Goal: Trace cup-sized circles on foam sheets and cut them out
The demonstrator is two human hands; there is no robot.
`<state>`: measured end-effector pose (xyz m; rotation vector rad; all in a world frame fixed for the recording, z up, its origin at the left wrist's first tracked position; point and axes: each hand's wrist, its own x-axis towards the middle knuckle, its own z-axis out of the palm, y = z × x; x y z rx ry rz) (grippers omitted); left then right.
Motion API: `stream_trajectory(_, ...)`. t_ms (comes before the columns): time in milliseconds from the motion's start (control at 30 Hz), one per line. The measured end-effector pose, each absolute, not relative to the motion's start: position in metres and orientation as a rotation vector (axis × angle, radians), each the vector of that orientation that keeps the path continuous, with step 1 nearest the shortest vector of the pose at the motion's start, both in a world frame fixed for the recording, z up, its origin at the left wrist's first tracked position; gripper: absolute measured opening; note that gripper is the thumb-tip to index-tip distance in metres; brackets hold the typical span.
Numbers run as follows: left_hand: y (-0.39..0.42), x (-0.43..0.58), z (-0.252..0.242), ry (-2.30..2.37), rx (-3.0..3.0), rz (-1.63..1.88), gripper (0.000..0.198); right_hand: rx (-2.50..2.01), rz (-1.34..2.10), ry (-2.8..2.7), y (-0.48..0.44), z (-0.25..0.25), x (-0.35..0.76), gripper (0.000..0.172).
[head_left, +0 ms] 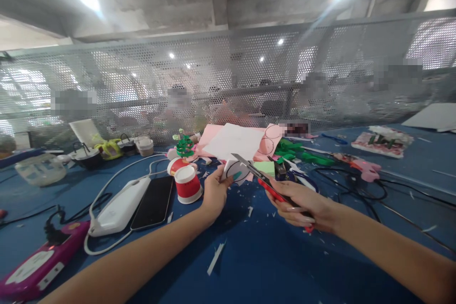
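Near the middle of the view, my left hand [215,193] pinches a small white paper piece [235,169] marked with a dark curved line. My right hand [297,204] is wrapped round a red and black cutting tool [270,190], its long grey blade reaching up and left over the paper's right side. Whether the blade touches the paper cannot be made out. Behind them a white sheet [233,140] lies on pink paper [208,135] with circles drawn at its right. Beside my left hand a red and white paper cup [187,184] stands upside down.
Left of the cup lie a black phone [154,202], a white power bank [119,206] and a purple power strip [44,259]. Green scraps [288,148], a pink glue gun [366,169] and black cables sit at the right. A perforated screen [142,99] rises behind the blue table [242,256].
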<state>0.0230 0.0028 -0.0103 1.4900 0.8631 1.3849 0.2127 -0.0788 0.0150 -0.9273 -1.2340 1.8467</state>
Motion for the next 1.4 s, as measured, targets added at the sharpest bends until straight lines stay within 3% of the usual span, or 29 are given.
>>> stream_trajectory(267,-0.001,0.021,-0.009,0.895,1.704,1.348,0.028,-0.958,1.778,-1.153,-0.077,0.014,0.213,0.047)
stream_trajectory(400,-0.002,0.021,-0.009,0.896,1.620,1.419,0.043,-0.913,1.773,-1.100,-0.075,0.013,0.214,0.057)
stream_trajectory(567,-0.004,0.021,-0.007,0.902,1.598,1.420,0.045,-0.833,1.614,-1.134,-0.073,0.015,0.215,0.023)
stream_trajectory(833,-0.001,0.021,-0.007,0.877,1.634,1.403,0.047,-0.700,1.647,-1.100,-0.069,0.010,0.214,0.013)
stream_trajectory(1400,-0.001,0.022,-0.008,0.798,1.630,1.369,0.050,-0.853,1.681,-1.049,-0.065,0.005,0.219,0.033)
